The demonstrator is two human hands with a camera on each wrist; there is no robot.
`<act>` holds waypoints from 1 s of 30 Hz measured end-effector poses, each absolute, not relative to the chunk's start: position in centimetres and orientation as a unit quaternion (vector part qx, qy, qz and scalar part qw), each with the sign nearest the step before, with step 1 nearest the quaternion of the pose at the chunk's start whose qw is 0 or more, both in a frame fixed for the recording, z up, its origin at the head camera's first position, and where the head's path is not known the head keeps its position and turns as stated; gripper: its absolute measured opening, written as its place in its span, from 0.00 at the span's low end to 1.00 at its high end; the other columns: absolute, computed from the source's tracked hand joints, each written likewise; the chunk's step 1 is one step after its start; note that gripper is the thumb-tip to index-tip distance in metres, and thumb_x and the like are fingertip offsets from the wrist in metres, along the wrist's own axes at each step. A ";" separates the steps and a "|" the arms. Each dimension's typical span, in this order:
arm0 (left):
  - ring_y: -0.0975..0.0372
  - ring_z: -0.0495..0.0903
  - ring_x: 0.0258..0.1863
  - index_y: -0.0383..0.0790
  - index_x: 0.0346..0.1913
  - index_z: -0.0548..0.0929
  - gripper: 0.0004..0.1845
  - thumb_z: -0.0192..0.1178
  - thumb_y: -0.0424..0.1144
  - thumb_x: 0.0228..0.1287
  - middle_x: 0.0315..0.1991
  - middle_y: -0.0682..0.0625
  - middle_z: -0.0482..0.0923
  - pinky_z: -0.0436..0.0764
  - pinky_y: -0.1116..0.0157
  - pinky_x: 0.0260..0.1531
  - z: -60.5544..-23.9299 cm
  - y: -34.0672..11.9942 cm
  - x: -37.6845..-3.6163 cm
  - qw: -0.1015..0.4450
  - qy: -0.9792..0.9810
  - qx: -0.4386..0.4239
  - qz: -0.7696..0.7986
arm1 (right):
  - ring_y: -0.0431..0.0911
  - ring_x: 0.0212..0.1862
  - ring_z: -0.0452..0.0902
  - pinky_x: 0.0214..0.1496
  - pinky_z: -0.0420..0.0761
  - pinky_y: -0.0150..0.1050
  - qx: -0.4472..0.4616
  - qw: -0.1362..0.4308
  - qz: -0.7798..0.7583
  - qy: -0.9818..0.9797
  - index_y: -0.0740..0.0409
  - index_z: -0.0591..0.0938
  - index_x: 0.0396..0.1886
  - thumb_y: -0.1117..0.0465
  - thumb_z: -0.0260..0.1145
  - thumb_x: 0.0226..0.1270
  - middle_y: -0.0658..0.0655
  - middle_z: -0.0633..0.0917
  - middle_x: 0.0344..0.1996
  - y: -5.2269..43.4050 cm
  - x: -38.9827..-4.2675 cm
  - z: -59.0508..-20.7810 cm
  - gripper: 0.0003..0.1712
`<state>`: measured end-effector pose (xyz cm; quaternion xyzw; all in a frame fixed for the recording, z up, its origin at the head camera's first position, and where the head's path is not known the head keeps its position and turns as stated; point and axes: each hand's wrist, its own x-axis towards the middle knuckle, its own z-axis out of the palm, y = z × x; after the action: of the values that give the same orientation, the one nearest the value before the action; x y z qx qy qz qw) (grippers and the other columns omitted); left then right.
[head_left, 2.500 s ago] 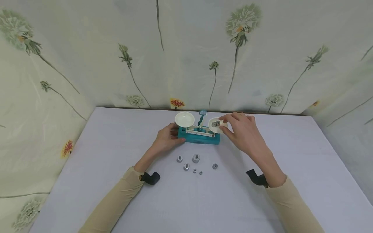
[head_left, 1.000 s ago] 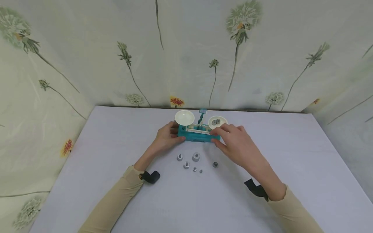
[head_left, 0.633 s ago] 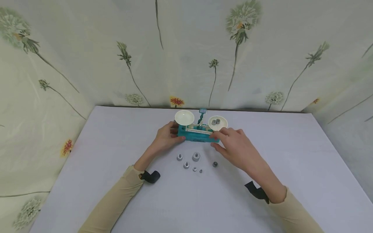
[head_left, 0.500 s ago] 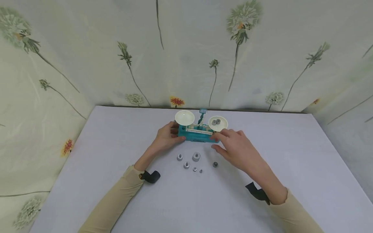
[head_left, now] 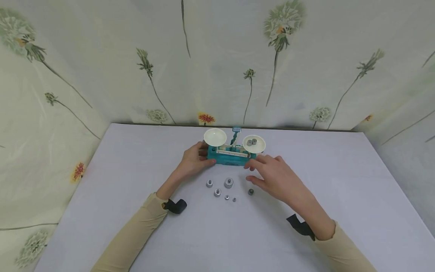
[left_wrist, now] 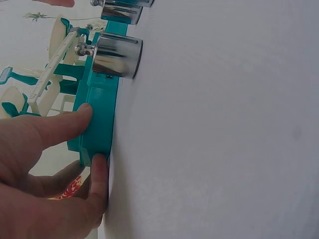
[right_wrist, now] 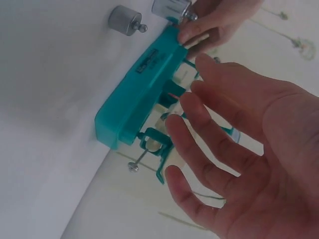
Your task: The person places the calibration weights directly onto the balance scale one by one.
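left hand clamped on the left end of the teal balance scale, thumb and fingers pinching the base plate where it meets the table. right hand loose and spread just in front of the scale's right end, fingers straight, gripping nothing, hovering close to the base but apart from it in the right wrist view. scale sitting toward the far middle of the table, close to the back edge: teal plastic base with a small label on its front face, pale ruled beam across the top, teal pointer post rising in the middle, two cream round pans. left pan bare, right pan carrying two small metal weights. threaded adjusting screw poking out at the right end of the beam. six more silver knobbed weights scattered on the table just in front of the scale, between the two forearms, the largest nearest the base, one small one just below the right hand's thumb. wide bare tabletop to the left, right and near side; little room behind the scale before the table's back edge and the flowered curtain. black wrist straps at both beige sleeves.
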<state>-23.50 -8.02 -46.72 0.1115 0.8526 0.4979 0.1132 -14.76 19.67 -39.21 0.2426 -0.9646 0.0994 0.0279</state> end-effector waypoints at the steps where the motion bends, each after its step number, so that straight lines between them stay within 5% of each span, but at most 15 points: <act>1: 0.44 0.81 0.70 0.33 0.76 0.71 0.35 0.72 0.39 0.71 0.73 0.35 0.76 0.84 0.51 0.70 -46.7 -8.0 -23.5 0.113 0.853 0.112 0.497 | 0.46 0.48 0.86 0.53 0.82 0.52 0.242 0.023 0.100 -0.965 0.48 0.88 0.51 0.56 0.83 0.64 0.51 0.91 0.45 19.7 -14.7 -39.2 0.18; 30: 0.43 0.81 0.70 0.33 0.76 0.71 0.35 0.72 0.38 0.71 0.73 0.35 0.76 0.84 0.51 0.70 -46.5 -8.0 -23.4 0.114 0.853 0.108 0.498 | 0.50 0.52 0.83 0.55 0.81 0.54 0.247 -0.048 0.079 -0.965 0.44 0.91 0.50 0.54 0.86 0.58 0.53 0.90 0.49 19.7 -14.3 -40.5 0.20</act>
<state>-23.39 -8.00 -46.54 0.1076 0.8529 0.4979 0.1141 -14.27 19.69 -40.53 0.2470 -0.9646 0.0789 -0.0484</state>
